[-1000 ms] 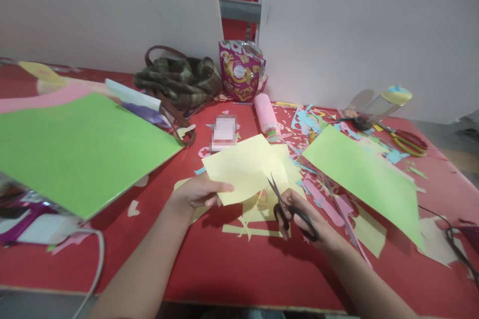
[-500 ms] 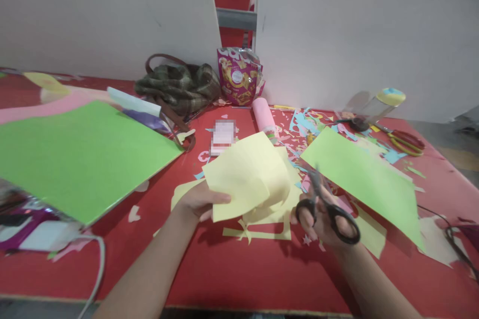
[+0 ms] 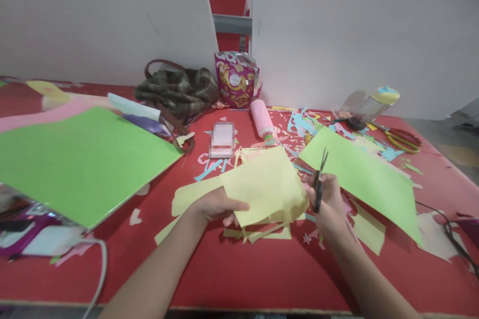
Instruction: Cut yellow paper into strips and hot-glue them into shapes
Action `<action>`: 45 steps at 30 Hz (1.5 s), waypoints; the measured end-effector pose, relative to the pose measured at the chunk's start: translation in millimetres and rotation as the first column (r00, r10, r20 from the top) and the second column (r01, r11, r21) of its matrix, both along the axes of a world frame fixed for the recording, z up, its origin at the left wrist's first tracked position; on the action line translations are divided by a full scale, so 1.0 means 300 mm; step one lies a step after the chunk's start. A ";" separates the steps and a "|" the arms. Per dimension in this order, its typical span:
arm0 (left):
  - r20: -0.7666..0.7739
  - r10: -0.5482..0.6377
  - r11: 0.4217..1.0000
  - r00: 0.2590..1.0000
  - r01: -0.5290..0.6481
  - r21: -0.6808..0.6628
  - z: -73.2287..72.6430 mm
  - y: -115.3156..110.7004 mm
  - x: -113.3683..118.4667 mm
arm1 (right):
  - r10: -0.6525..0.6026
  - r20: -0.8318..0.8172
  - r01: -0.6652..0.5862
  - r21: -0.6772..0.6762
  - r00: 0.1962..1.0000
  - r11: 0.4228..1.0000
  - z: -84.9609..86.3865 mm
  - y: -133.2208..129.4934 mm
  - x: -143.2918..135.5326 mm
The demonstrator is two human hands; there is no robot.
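My left hand (image 3: 219,207) pinches the near left edge of a pale yellow sheet of paper (image 3: 265,184), thumb on top and fingers beneath. The sheet is held above other yellow paper pieces on the table, and its right side curls down. In my right hand (image 3: 327,197) is a pair of black-handled scissors (image 3: 319,184), its blades pointing up and away, just right of the sheet and apart from it. Thin yellow strips (image 3: 269,233) lie below the sheet. A light green sheet (image 3: 362,182) lies to the right of the scissors.
On the left lies a large green sheet stack (image 3: 86,159). Behind are a plaid bag (image 3: 179,87), a purple snack pouch (image 3: 236,79) and a pink bottle (image 3: 262,118). Coloured scraps (image 3: 305,124), a clear jar (image 3: 376,104) and red-yellow scissors (image 3: 404,139) sit at right.
My left hand has moved right and slightly down with the yellow sheet, which now lies flatter. My right hand has turned the scissors from splayed handles to edge-on, blades pointing up.
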State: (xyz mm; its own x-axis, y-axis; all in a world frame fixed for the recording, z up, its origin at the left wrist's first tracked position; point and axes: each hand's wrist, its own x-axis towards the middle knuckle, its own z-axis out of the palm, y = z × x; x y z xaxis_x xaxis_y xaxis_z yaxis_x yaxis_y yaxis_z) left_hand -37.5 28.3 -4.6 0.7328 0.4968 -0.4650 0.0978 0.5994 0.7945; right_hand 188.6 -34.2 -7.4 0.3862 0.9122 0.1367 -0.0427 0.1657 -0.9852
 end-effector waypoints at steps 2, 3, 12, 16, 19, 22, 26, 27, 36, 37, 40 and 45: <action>-0.010 0.110 0.994 0.994 -0.110 0.023 -0.003 -0.001 0.009 | -0.096 0.002 0.095 0.086 0.995 0.992 0.011 0.000 -0.008; -0.012 0.155 0.987 0.988 -0.155 0.033 -0.004 -0.001 0.013 | -0.091 -0.003 0.091 0.090 0.996 0.992 0.015 0.001 -0.011; -0.072 0.089 0.994 0.993 -0.084 0.067 -0.004 -0.022 0.036 | 0.245 -0.094 -0.257 -0.150 0.965 0.955 0.002 -0.012 -0.064; -0.115 -0.009 0.996 0.993 0.019 0.083 -0.006 -0.031 0.040 | 0.268 -0.072 -0.277 -0.185 0.961 0.943 -0.002 -0.019 -0.078; -0.128 -0.080 0.993 0.989 0.091 0.080 0.001 -0.038 0.043 | 0.285 -0.006 -0.281 -0.193 0.958 0.940 -0.006 -0.021 -0.080; -0.144 -0.082 0.992 0.986 0.094 0.080 0.014 -0.046 0.046 | 0.296 0.057 -0.280 -0.200 0.953 0.939 -0.011 -0.021 -0.076; -0.116 0.018 0.990 0.993 -0.001 0.141 0.016 -0.045 0.056 | 0.237 0.046 -0.225 -0.180 0.970 0.957 -0.018 -0.019 -0.066; -0.079 0.076 0.986 0.994 -0.063 0.152 0.012 -0.041 0.061 | 0.211 0.035 -0.202 -0.173 0.977 0.964 -0.018 -0.017 -0.064; 0.162 0.301 0.946 0.940 -0.315 0.069 -0.022 -0.054 0.125 | -0.010 -0.011 0.008 -0.163 1.000 0.987 0.012 -0.005 -0.058; 0.167 0.291 0.950 0.942 -0.305 0.070 -0.019 -0.066 0.132 | -0.023 -0.009 0.021 -0.159 1.000 0.987 0.013 -0.004 -0.058; 0.135 0.182 0.970 0.974 -0.200 0.138 -0.006 -0.102 0.151 | -0.042 -0.004 0.041 -0.175 0.999 0.984 0.011 -0.006 -0.063; 0.024 0.076 0.963 0.997 -0.079 0.259 0.005 -0.149 0.183 | -0.001 -0.016 -0.001 -0.168 1.000 0.986 0.006 -0.020 -0.086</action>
State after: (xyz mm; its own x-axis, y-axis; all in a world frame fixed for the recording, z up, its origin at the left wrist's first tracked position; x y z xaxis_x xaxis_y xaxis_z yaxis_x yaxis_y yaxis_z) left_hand 17.4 -16.4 -3.0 0.6927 0.6545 -0.3029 0.0471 0.3780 0.9246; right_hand 162.7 -40.3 -5.6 0.3872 0.9217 -0.0243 -0.0583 -0.0019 -0.9983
